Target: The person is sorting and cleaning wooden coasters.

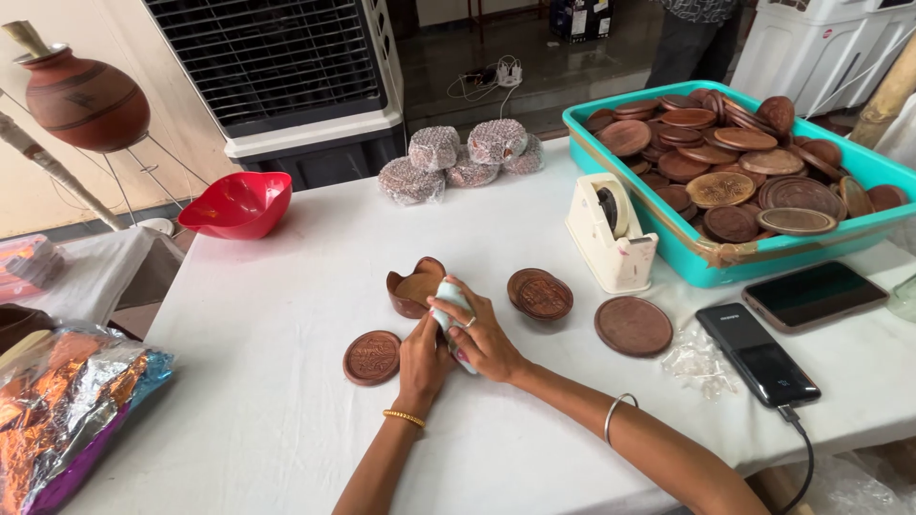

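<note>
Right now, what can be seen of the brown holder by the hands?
The holder is a small brown, wood-looking cup with a wavy, lobed rim, open at the top and empty as far as it shows. It stands upright on the white table, just beyond the left hand. The pale bundle in the right hand overlaps its right edge; contact cannot be told.

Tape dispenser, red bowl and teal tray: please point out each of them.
Tape dispenser (pixel 612 235), head view, on its cream side.
Red bowl (pixel 236 203), head view, on its inner wall.
Teal tray (pixel 806 250), head view, on its front wall.
</note>
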